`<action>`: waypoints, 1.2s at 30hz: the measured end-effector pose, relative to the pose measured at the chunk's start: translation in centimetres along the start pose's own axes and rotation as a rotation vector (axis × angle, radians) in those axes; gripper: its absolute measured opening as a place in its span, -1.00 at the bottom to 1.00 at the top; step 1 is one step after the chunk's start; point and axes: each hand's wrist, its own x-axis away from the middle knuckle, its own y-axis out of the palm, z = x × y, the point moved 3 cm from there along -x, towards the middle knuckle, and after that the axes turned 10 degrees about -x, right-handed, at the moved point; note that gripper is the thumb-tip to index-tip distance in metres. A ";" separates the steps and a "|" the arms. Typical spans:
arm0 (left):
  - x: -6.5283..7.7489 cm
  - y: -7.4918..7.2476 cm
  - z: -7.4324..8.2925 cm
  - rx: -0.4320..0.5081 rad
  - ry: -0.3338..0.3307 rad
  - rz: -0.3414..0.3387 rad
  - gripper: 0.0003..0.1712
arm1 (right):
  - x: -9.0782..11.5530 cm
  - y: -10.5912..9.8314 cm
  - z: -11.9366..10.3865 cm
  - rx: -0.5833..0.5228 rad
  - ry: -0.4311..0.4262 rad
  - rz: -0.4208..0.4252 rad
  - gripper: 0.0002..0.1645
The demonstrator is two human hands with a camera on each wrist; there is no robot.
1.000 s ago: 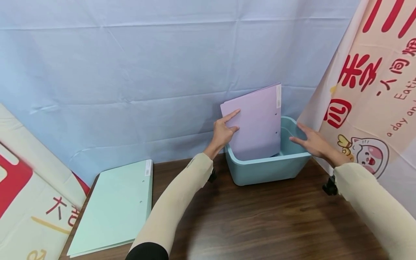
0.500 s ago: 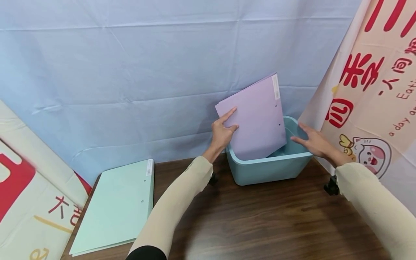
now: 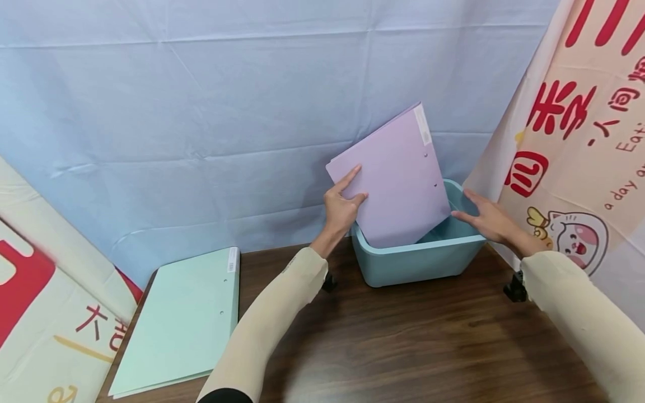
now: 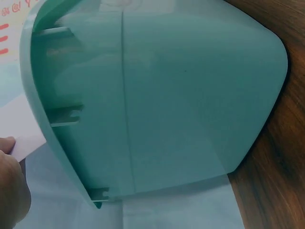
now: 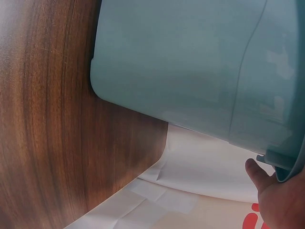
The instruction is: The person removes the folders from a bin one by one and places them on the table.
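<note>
In the head view my left hand [image 3: 340, 210] holds a purple folder [image 3: 398, 179] by its left edge, thumb and index finger on its front face. The folder tilts, its lower corner inside a blue-green plastic bin [image 3: 418, 263] and its top corner well above the rim. A white label and two rivets show along its right edge. My right hand [image 3: 489, 221] grips the bin's right end, thumb inside; in the right wrist view a finger shows outside below the rim [image 5: 288, 174]. The left wrist view shows a folder corner [image 4: 21, 126] at my left hand [image 4: 12, 186].
Pale green folders [image 3: 176, 324] lie stacked on the wooden table [image 3: 403, 341] at the left. A light blue cloth [image 3: 201, 112] hangs close behind the bin, and a printed cloth [image 3: 579, 157] hangs at the right.
The purple folder has tilted to the left and its right side has risen out of the bin, with my left hand shifting slightly left. My right hand stays at the bin's rim.
</note>
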 end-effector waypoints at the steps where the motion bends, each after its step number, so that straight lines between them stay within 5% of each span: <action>1: 0.1 -0.1 0.1 0.003 -0.001 0.006 -0.22 | 0.0 0.0 0.0 0.001 0.000 -0.003 0.21; 36: 0.6 -4.9 3.7 0.217 -0.020 0.169 -0.13 | 0.2 0.0 -0.3 0.010 -0.001 0.001 0.21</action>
